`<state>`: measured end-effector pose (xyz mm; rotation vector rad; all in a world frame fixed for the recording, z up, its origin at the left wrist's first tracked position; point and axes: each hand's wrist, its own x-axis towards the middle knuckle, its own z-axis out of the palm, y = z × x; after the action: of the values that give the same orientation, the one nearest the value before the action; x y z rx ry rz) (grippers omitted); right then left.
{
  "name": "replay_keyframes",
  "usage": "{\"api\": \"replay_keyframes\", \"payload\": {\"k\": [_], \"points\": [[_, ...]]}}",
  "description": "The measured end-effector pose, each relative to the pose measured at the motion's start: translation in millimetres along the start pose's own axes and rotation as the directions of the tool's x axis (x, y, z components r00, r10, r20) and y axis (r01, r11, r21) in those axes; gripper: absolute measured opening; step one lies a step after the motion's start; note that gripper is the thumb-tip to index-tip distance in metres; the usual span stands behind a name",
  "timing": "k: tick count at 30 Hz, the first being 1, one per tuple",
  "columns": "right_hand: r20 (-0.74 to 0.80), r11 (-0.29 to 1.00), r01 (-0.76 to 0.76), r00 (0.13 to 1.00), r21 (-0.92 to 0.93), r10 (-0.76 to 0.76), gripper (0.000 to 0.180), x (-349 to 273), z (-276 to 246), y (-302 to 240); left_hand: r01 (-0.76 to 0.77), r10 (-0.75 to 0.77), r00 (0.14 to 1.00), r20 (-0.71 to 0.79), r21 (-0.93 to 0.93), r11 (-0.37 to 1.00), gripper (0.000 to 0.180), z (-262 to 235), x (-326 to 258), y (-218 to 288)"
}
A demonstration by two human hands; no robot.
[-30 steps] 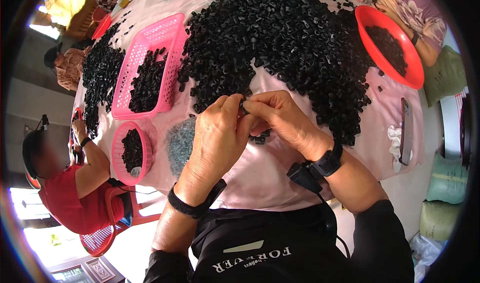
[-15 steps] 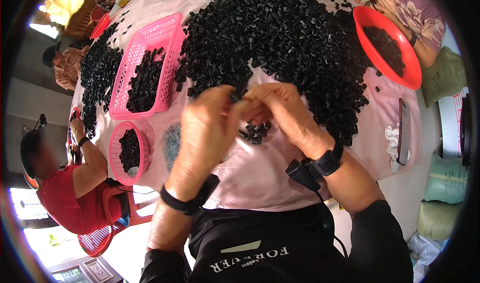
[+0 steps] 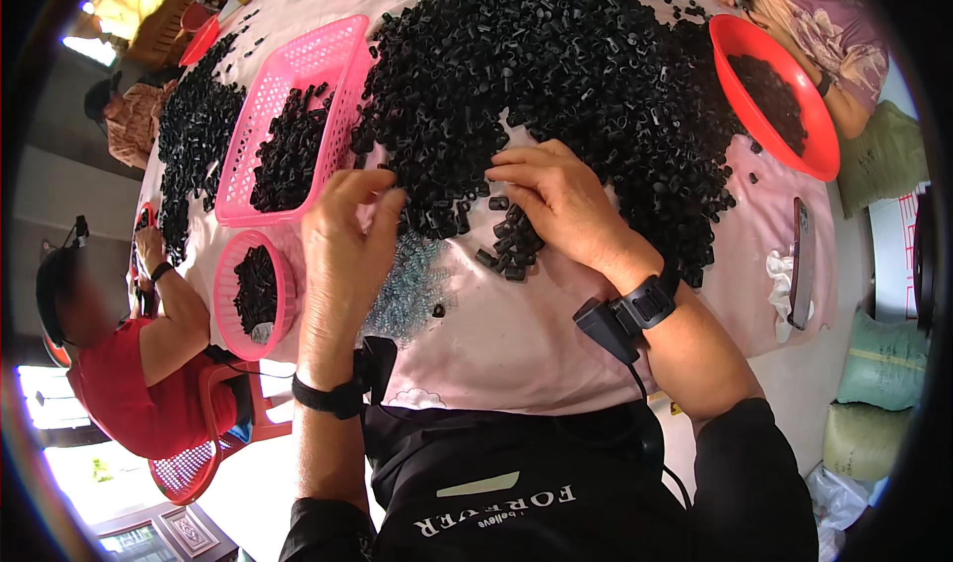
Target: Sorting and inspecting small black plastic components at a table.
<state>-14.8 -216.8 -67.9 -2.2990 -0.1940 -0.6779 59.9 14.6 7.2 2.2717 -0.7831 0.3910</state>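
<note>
My left hand [image 3: 347, 234] is raised by the near corner of the pink rectangular basket [image 3: 226, 180]. Its thumb stands apart from the fingers, and nothing shows between them. My right hand [image 3: 568, 203] reaches over the near edge of the big heap of small black plastic pieces [image 3: 556, 56], fingers stretched out and thumb apart. Below its fingers lies a small cluster of black pieces [image 3: 516, 246]. Beside my left hand spreads a pile of tiny bluish-grey bits [image 3: 409, 284], too small to name, with one black piece [image 3: 439, 311] at its edge.
A round pink basket [image 3: 286, 319] holds black pieces at the left. A red basin [image 3: 826, 155] stands far right; near it lies a dark phone-like slab [image 3: 800, 264]. A person in red [image 3: 139, 388] sits at left, another person [image 3: 819, 26] at far right. Sacks [image 3: 884, 353] line the right.
My hands were together over the near edge of the heap and have parted. The left moved left, uncovering the bluish-grey pile; the right moved slightly up and right, its fingers straightening.
</note>
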Motion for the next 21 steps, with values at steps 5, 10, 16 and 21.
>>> {"api": "replay_keyframes", "payload": {"k": [5, 10, 16, 21], "points": [[0.046, 1.0, 0.001, 0.999, -0.023, 0.0, 0.015, 3, -3, -5, -0.001, 0.014, 0.968, 0.25, -0.054, 0.999, 0.013, 8, -14, 22], [0.042, 1.0, 0.011, 0.999, 0.024, -0.012, 0.008, 2, -4, 1, -0.026, 0.05, 0.912, 0.407, -0.065, 0.998, 0.016, 18, -22, 26], [0.005, 0.998, -0.008, 1.0, 0.065, 0.008, 0.007, 2, -2, 0, -0.063, 0.105, 0.891, 0.442, -0.108, 0.992, 0.021, 24, -32, 30], [0.015, 0.986, 0.085, 0.996, 0.143, -0.088, 0.026, 3, 2, 3, -0.108, 0.137, 0.853, 0.503, -0.087, 0.99, 0.024, 26, -35, 36]]}}
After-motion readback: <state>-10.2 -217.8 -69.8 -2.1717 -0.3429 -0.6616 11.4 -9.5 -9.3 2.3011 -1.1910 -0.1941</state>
